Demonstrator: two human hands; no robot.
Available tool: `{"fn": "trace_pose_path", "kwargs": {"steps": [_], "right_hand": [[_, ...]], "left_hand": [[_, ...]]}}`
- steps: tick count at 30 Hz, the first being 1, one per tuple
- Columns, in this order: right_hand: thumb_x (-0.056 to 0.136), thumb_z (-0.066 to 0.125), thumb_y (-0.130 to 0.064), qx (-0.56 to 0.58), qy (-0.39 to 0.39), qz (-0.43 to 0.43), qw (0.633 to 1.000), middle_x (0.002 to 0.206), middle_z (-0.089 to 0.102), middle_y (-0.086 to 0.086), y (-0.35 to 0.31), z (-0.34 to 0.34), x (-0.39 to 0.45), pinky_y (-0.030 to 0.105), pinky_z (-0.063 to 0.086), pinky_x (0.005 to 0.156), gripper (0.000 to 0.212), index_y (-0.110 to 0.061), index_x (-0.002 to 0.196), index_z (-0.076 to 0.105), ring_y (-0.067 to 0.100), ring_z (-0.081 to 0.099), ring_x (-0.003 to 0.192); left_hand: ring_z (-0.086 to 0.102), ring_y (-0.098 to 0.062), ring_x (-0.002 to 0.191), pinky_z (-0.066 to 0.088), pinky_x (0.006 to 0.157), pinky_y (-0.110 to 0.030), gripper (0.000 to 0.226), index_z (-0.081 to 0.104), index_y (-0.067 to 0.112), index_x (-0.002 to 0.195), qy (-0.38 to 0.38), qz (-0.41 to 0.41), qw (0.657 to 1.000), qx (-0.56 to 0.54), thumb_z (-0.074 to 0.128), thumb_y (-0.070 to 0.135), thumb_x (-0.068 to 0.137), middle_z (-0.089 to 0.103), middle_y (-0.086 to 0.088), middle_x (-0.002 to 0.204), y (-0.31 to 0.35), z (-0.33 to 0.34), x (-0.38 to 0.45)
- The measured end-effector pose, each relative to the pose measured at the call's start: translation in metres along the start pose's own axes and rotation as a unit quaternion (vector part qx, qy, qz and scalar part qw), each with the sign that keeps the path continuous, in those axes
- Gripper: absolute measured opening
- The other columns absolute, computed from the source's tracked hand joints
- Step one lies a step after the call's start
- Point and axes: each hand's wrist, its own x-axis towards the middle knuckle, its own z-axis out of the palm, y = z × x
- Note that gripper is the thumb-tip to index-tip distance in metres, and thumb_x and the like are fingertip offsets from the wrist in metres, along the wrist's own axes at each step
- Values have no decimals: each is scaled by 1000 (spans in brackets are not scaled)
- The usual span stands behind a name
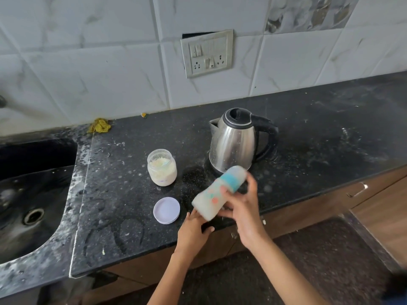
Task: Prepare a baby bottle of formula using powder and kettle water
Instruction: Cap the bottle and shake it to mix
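The right hand [242, 205] grips a milky-white plastic baby bottle with a teal collar and clear cap [218, 191], fingers curled round its upper body. The bottle is blurred and tilted, its long axis running diagonally: the capped top points up and away toward the back-right of the counter, the base down toward the front edge. It hangs above the black speckled stone counter [308, 133], near the front edge. Small orange and teal prints mark its side; no writing can be read.

The left hand [193, 230] lies just below the bottle's base, fingers fairly straight and relaxed; whether the fingertips touch the base cannot be told.

Just behind the bottle's cap stands a stainless-steel electric kettle with a black lid and handle [233, 142], spout facing left. To the left, an open clear jar of pale formula powder [161, 168] bears a small purple mark, unreadable. Its round lilac lid [166, 210] lies flat nearer the front edge, beside the left hand. A dark sink [33, 194] fills the counter's left end, with a crumpled yellow cloth [100, 125] at the back edge.
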Motion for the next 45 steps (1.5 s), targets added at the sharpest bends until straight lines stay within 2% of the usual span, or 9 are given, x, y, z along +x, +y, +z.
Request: {"fn": "trace_pose_path", "kwargs": {"steps": [3,8,13,19,22,25,30,35,45], "right_hand": [[89,66,-10,77,96,-32,992,122,61,6,-10,-1,13,42,62,67,66,-41,135,31,26,68,105],[78,77,-8,-81,-95,48,991,115,71,8,13,16,-24,43,61,68,79,-42,137,37,23,71,102],[88,68,-11,95,97,-11,991,124,63,10,-17,0,15,45,61,72,71,-39,141,30,25,70,102],[65,82,-19,-33,-58,76,995,107,75,4,13,13,-28,50,60,73,91,-37,141,34,28,71,102],[72,78,-16,18,52,23,998,115,71,9,-10,-12,1,42,61,64,78,-24,140,40,27,72,99],[81,74,-12,27,98,-13,995,122,67,11,-21,-17,17,38,62,68,62,-15,136,45,25,69,106],[69,83,-8,-93,-31,86,991,105,75,9,15,9,-25,37,61,73,48,-11,113,64,23,72,98],[64,78,-21,-47,-34,98,993,88,75,6,-5,-4,-4,32,59,69,38,-9,99,70,21,72,85],[87,68,-22,-84,-15,153,985,113,60,9,-20,-37,13,35,55,82,51,-17,131,43,19,61,104]], "left_hand": [[8,-13,148,9,120,-33,51,40,33,142,-13,52,998,23,56,31,93,15,10,157,1,-2,3],[45,-11,130,21,90,8,41,56,23,129,17,-11,999,-43,63,27,89,50,7,139,-9,10,-3],[7,-14,148,9,120,-34,51,41,31,142,-16,47,998,36,57,31,93,15,8,158,-3,-6,3],[42,-6,131,38,101,-15,71,32,18,145,-47,-48,994,-89,67,38,86,33,-20,150,-10,15,-1],[24,-12,144,25,114,-25,54,45,26,140,-25,51,991,119,62,30,90,29,6,154,-5,5,0],[7,-13,148,10,121,-34,51,42,31,142,-5,61,997,48,57,31,93,15,11,157,-6,2,6],[47,-22,130,28,80,11,48,53,7,131,-2,-69,996,-51,67,21,87,54,-6,136,-17,13,-7],[32,-24,141,29,115,-37,59,42,15,141,-7,-28,998,-52,65,19,88,35,-5,152,6,-4,-4],[1,-12,148,6,120,-35,53,37,34,144,-33,38,998,37,55,30,94,8,7,160,2,-5,4]]}}
